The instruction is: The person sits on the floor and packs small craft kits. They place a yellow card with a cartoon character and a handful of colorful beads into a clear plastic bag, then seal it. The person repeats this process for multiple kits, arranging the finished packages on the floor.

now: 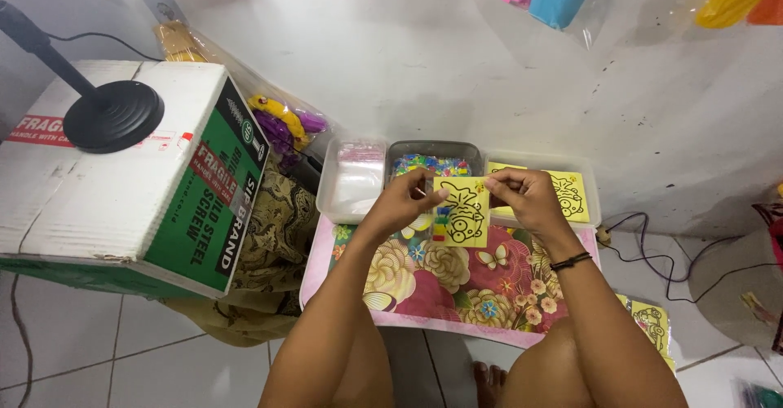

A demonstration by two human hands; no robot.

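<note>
Above the flowery table (424,282), the left hand (404,200) and right hand (522,194) are pinching one yellow card (463,212) before three trays (352,181).

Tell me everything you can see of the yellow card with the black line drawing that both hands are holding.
The yellow card with the black line drawing is a small, thin rectangle, apparently paper or card, bearing a black cartoon outline. A strip of small coloured blocks runs along its lower left edge. It is held upright, facing the camera, above the floral-patterned tabletop. The left hand pinches its upper left corner, and the right hand its upper right corner. A clear sleeve may cover it; I cannot tell.
</note>
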